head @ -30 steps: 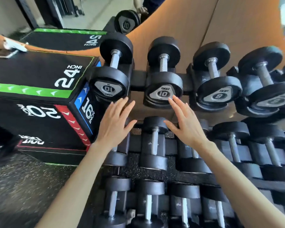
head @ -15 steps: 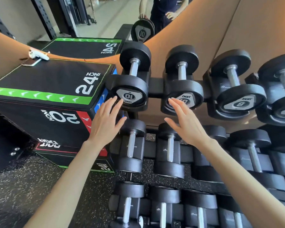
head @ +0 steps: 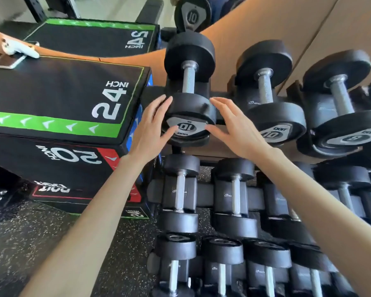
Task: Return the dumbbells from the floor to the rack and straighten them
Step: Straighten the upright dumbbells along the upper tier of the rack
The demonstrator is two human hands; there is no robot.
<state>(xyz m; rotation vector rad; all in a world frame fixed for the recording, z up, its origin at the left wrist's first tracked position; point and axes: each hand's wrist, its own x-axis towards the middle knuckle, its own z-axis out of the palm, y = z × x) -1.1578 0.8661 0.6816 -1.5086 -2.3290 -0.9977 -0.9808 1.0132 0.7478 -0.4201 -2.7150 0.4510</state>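
The leftmost black dumbbell marked 10 (head: 189, 106) lies in its cradle on the top tier of the rack (head: 204, 195), its steel handle pointing away from me. My left hand (head: 150, 127) presses the left side of its near head, thumb on the grey number plate. On the other side, my right hand (head: 234, 127) holds the same head, fingers stretched along its edge and thumb at the plate. A second 10 dumbbell (head: 274, 116) and an 8 dumbbell (head: 347, 125) sit to the right.
A black plyo box marked 24 inch (head: 51, 93) stands tight against the rack's left end, with a phone (head: 8, 62) on it. Behind it is a second box (head: 90, 37), and another 10 dumbbell (head: 193, 15) farther back. Lower tiers hold several dumbbells. Speckled rubber floor (head: 30, 243) lies at lower left.
Both hands moved up and left from below the two 10 dumbbells and closed in on the near head of the leftmost one. My view shifted closer and left.
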